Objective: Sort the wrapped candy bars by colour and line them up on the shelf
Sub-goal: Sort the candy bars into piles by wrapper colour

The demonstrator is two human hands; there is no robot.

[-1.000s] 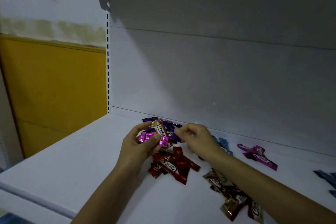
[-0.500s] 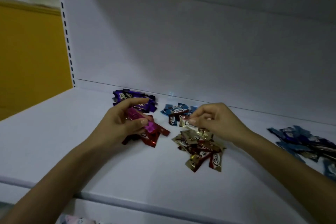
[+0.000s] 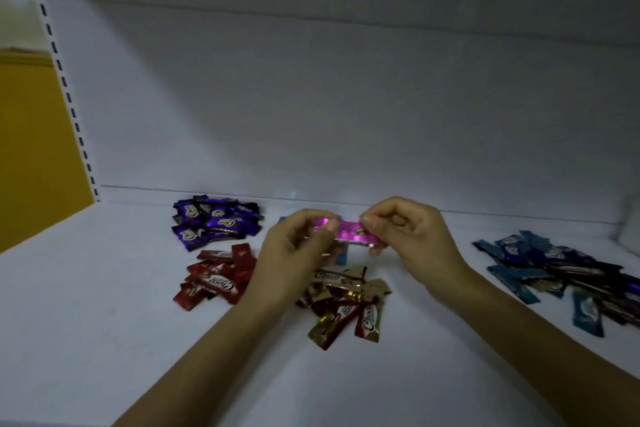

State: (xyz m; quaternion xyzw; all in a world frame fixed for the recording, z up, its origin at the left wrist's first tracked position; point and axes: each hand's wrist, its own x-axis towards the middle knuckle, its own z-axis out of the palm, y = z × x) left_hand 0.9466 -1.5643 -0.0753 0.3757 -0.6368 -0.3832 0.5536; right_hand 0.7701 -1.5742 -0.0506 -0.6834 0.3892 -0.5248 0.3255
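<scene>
The right hand is no longer picking at the gold pile as it was half a second ago. It is now raised above that pile and meeting the left hand, which is bringing the pink bar across from over the red pile.

Both hands are now gripping the pink bar. The left thumb and fingers are pinching its left end, and the right thumb and forefinger are pinching its right end. The bar is stretching level between them, off the shelf, above and just behind the gold pile.

The gold pile is lying loose and unaligned in front of the hands, with its bars crossing one another. The red pile is sitting just to the left of it, partly behind the left wrist. The purple pile is lying further back, to the left of the gold pile and behind the red one, close to the back panel. A light blue bar is peeking out behind the gold pile, mostly hidden by the hands. The dark blue pile is lying well apart to the right of the gold pile, spreading toward the frame edge.

Far to the left of the gold pile, the slotted upright is rising along the edge of the back panel, with a yellow wall showing beyond it.
</scene>
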